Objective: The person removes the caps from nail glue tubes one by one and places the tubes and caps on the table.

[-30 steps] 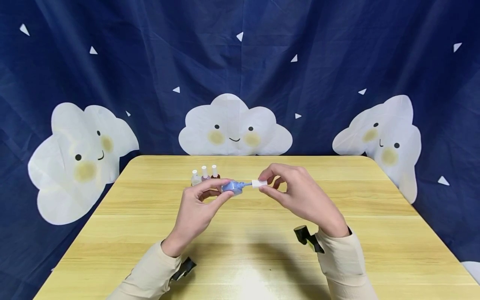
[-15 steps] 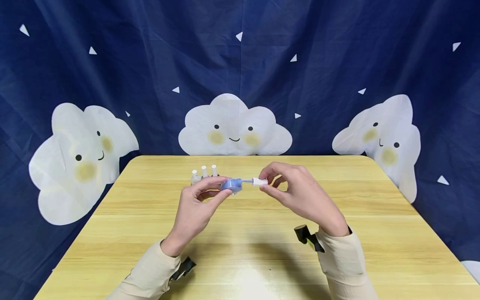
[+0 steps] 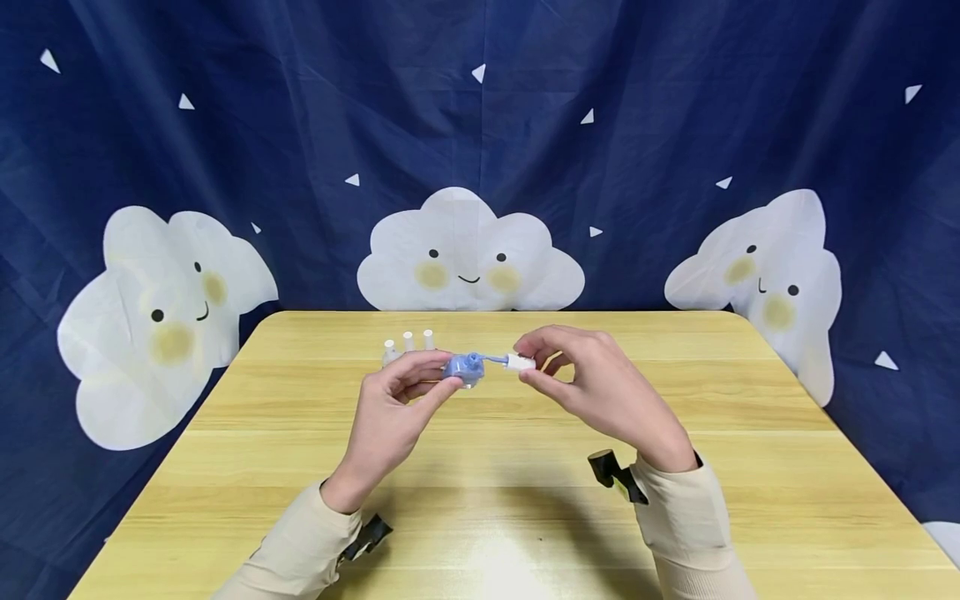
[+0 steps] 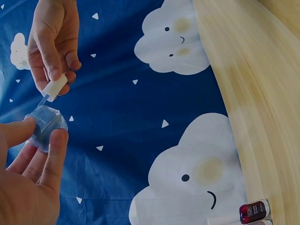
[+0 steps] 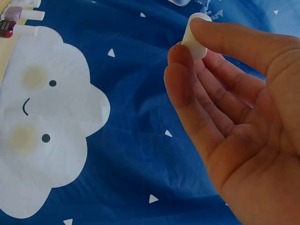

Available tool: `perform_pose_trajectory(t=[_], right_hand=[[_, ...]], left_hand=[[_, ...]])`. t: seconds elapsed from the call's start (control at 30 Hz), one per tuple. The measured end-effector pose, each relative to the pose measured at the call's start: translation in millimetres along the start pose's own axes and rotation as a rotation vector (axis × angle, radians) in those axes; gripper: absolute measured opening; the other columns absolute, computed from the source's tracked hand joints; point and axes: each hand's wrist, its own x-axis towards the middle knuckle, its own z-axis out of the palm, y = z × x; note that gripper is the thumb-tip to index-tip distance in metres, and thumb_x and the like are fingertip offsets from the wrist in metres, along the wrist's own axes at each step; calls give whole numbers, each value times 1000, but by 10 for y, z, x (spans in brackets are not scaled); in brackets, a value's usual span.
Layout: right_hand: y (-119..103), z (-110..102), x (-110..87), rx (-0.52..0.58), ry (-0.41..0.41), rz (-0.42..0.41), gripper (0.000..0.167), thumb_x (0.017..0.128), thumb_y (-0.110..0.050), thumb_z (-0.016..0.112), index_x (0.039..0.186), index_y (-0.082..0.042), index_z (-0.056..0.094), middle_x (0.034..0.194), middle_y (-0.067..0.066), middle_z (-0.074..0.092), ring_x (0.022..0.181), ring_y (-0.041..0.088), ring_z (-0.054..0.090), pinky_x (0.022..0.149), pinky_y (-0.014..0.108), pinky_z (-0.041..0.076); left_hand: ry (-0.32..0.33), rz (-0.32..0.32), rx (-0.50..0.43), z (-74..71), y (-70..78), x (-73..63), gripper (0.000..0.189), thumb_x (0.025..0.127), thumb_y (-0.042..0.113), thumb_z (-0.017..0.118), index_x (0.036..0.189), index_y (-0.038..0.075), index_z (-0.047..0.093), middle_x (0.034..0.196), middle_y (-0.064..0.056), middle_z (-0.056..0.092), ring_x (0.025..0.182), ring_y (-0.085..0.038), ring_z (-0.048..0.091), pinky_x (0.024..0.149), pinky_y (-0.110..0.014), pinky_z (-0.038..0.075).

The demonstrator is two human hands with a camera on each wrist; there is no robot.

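My left hand (image 3: 393, 417) pinches a small clear bottle of blue nail polish (image 3: 463, 371) between thumb and fingers, its neck tipped toward the right hand. In my right hand (image 3: 600, 383) the white cap (image 3: 520, 362) is held by thumb and fingertips. From the cap a thin blue-coated brush (image 3: 495, 359) reaches to the bottle's mouth. The left wrist view shows the brush end right at the top of the bottle (image 4: 47, 124). Only a corner of the bottle appears in the right wrist view, beyond the cap (image 5: 197, 35).
Behind the left hand, white-capped nail polish bottles (image 3: 389, 354) stand on the wooden table (image 3: 675, 400); the left wrist view shows a dark red one (image 4: 254, 211). A dark blue curtain (image 3: 637, 167) with cloud prints hangs past the table's far edge.
The bottle has turned in the left hand, so its mouth now faces more upward and toward the camera. The brush slants more at the mouth. Both hands stay nearly in place.
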Motion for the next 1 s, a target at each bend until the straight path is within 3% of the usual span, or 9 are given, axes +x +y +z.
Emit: perform_pose_trajectory(t=[1.0], right_hand=[[-33,39,-1,14,22,-52,17,95,-10,74,112,-12,73,109,-3,73,87,5,71,79,24,62]], left_hand=[[-42,-52,-52,23,-20,-12,29,89,-3,77,117,-2,70,104,-21,75,90,-12,74,84,-30,63]])
